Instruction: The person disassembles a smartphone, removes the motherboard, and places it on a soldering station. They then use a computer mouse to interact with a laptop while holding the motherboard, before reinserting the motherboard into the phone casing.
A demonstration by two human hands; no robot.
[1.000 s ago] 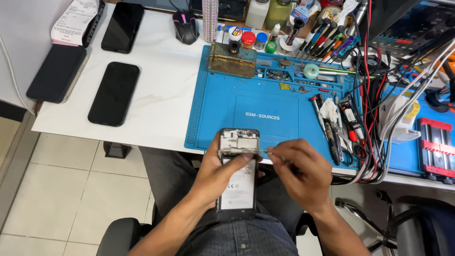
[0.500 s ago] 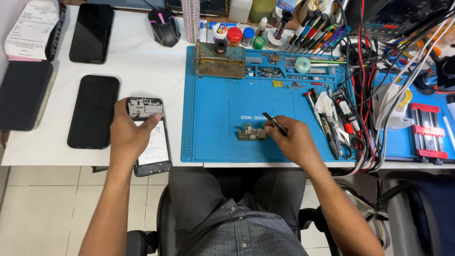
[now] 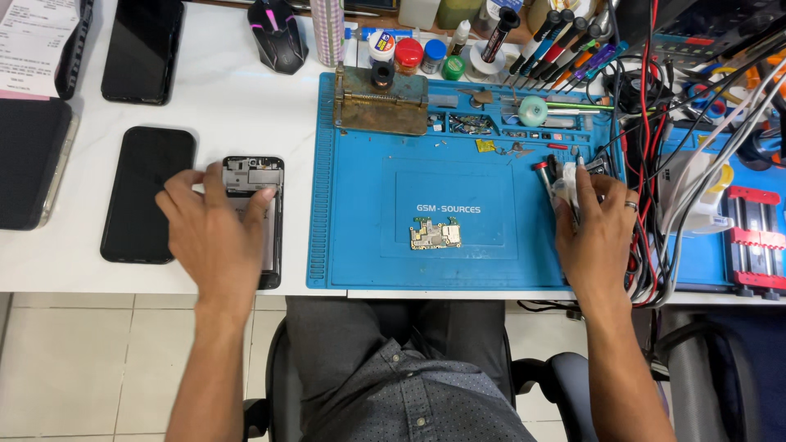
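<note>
Resting flat, left hand (image 3: 214, 237): open on one opened phone (image 3: 255, 219)
Right hand (image 3: 596, 233): gripping white tool handles (image 3: 566, 190)
Circuit boards (image 3: 435, 236): one, mid blue mat (image 3: 360, 245)
Dark phones (image 3: 147, 194): three
Receipt (image 3: 33, 37): one, white, far left corner

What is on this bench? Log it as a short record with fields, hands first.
left hand: flat on the opened phone, on the white table
right hand: on tools at the mat's right edge; grip unclear
mat: blue, in front of the person
circuit board: lies alone mid-mat, apart from both hands
black phone: face up, left of the opened phone
screwdrivers: standing in a rack behind the mat
cables: bundled at right
</note>
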